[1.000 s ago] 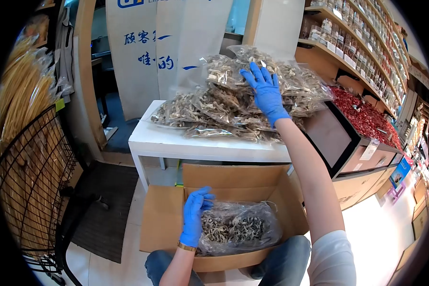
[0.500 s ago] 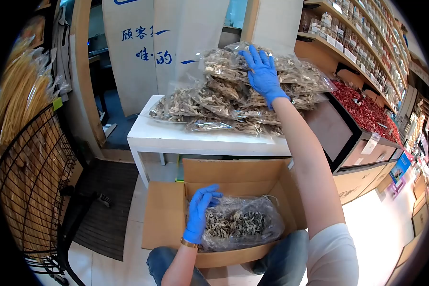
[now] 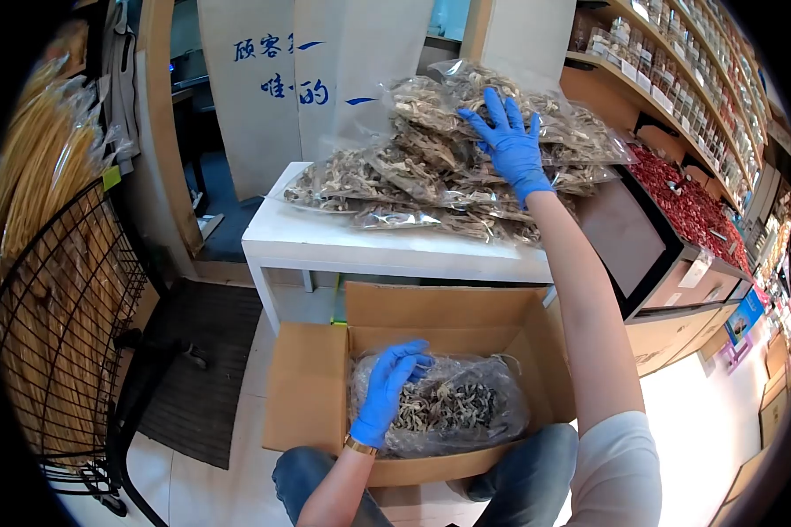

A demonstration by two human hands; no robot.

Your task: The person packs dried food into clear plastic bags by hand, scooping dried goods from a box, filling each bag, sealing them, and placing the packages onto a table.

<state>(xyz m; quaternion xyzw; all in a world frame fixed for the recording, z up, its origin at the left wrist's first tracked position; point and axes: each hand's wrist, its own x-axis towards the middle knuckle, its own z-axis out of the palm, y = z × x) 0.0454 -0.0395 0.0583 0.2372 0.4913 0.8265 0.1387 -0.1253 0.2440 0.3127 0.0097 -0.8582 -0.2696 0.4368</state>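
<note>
My right hand [image 3: 511,149], in a blue glove, lies with spread fingers on the upper part of a pile of clear bags of dried mushrooms [image 3: 413,167]. The pile rests on a white table [image 3: 395,253]. Lower down, my left hand [image 3: 393,391], also gloved in blue, is over the left side of a large plastic bag of dried pieces [image 3: 457,406]; its fingers are loosely bent and apart, and nothing shows in them. That bag lies inside an open cardboard box [image 3: 303,386] between my knees. Whether the left hand touches the bag is unclear.
A black wire cart [image 3: 61,325] stands at the left beside long yellow dried goods [image 3: 39,176] and a dark mat [image 3: 206,378]. To the right are a bin of red dried goods [image 3: 690,206] and shelves of jars [image 3: 668,79]. A lettered white panel [image 3: 325,53] stands behind the table.
My left hand has shifted right over the bag in the box. The right hand stays spread on the pile. The whole view has moved slightly.
</note>
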